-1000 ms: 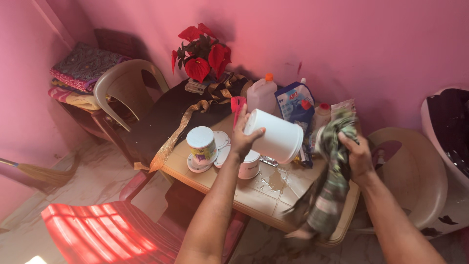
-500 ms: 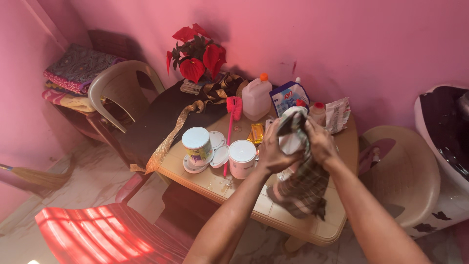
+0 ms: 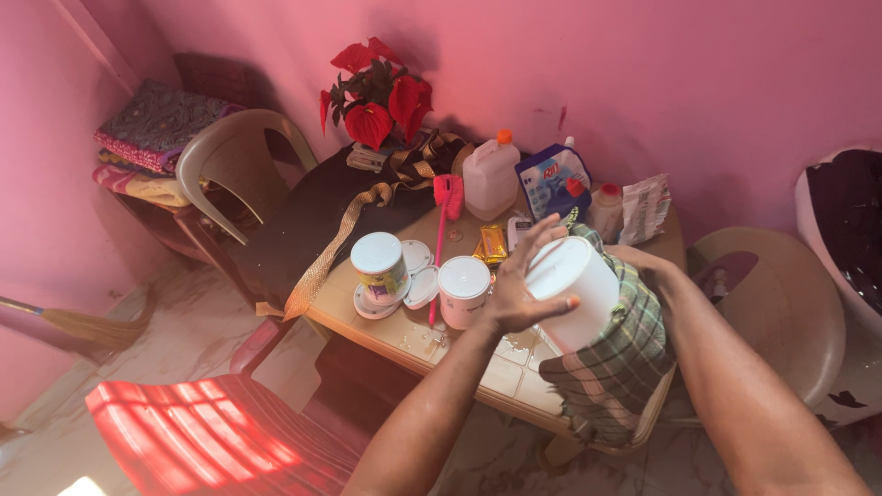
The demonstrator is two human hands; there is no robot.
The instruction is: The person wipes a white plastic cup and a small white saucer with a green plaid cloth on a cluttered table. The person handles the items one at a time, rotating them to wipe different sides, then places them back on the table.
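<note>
The left hand (image 3: pixel 519 298) grips the white plastic tub (image 3: pixel 576 287) above the bench (image 3: pixel 478 372); the right hand, hidden under the checked cloth (image 3: pixel 616 358), presses the tub's right side, grip unclear.

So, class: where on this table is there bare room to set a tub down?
Bare, wet tiles on the table lie along the near edge, between the upside-down white tub and the checked cloth. The back, by the jug and blue pouch, is crowded.

tub (image 3: pixel 577 287) in left hand (image 3: pixel 519 292) – cloth (image 3: pixel 617 358) beneath | lidded jars (image 3: pixel 464 290) left, on table (image 3: pixel 478 367)
</note>
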